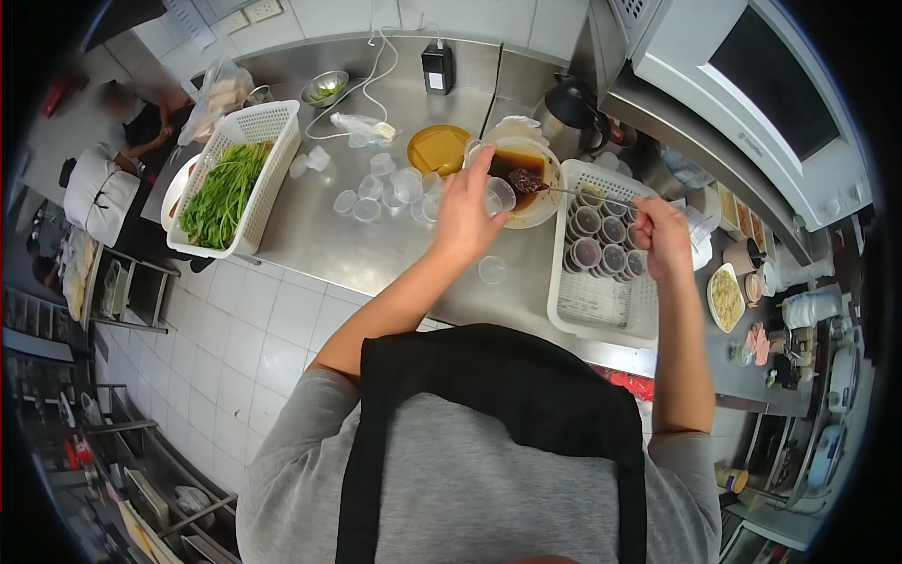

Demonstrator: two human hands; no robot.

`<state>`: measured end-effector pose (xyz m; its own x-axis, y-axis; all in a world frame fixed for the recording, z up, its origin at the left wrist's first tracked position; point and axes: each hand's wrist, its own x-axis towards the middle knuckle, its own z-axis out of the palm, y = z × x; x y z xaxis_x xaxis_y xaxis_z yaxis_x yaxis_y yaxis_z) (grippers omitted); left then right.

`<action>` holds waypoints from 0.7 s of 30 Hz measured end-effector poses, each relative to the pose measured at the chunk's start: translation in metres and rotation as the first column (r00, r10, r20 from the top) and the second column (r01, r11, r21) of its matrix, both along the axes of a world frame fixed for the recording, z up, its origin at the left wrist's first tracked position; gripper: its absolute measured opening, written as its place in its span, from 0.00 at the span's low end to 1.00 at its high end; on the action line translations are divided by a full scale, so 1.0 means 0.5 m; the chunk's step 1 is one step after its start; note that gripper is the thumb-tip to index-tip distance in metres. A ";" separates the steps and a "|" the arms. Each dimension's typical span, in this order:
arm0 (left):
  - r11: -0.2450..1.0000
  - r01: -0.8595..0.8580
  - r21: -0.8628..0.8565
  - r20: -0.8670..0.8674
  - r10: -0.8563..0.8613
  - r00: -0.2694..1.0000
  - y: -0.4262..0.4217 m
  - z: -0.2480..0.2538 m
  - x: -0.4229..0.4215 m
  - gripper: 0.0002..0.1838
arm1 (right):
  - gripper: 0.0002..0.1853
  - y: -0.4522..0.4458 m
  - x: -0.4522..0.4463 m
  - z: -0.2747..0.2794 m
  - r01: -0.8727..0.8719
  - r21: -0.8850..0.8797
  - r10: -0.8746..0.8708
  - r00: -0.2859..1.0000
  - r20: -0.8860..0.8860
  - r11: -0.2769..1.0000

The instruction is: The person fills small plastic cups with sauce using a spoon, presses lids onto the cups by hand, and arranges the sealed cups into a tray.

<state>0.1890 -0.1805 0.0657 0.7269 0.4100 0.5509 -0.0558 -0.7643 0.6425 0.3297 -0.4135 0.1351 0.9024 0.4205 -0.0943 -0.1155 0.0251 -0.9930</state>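
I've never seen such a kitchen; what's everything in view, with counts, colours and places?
Counter: 1, grey, centre
Left basket: 1, white, counter's left
Greens: heap, green, left basket
Box: 1, black, counter's back
Sauce bowl: 1, pale, centre
Sauce: one pool, brown, sauce bowl
Round dish: 1, mustard, centre back
Clear cups: several, colourless, centre
Kettle: 1, black-silver, back right
Right basket: 1, white, centre right
Filled cups: about a dozen, dark, right basket
Utensil: 1, silver, in sauce
Appliance: 1, white, upper right
People: one or more, dark-clothed, far left
Other clutter: uncounted, mixed, counter and background
Apron: 1, black, on wearer
Left hand: 1, bare, holding clear cup
Right hand: 1, bare, holding utensil
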 end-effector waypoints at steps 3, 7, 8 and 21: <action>1.000 -0.022 0.000 0.001 0.022 1.000 -0.008 0.007 0.013 0.55 | 0.15 0.008 0.016 0.044 -0.074 -0.074 0.080 0.993 0.082 0.994; 0.994 0.023 -0.105 -0.031 -0.027 0.999 -0.018 0.023 0.027 0.56 | 0.13 0.036 0.036 0.098 -0.202 -0.253 0.253 0.949 0.190 0.946; 0.992 0.006 -0.124 -0.030 -0.010 0.999 -0.018 0.023 0.031 0.57 | 0.14 0.044 0.036 0.109 -0.226 -0.307 0.298 0.931 0.212 0.925; 0.918 0.051 -0.393 0.067 -0.027 0.997 -0.003 0.042 0.037 0.60 | 0.08 0.075 -0.109 0.244 0.168 -0.611 0.627 -0.336 0.703 0.774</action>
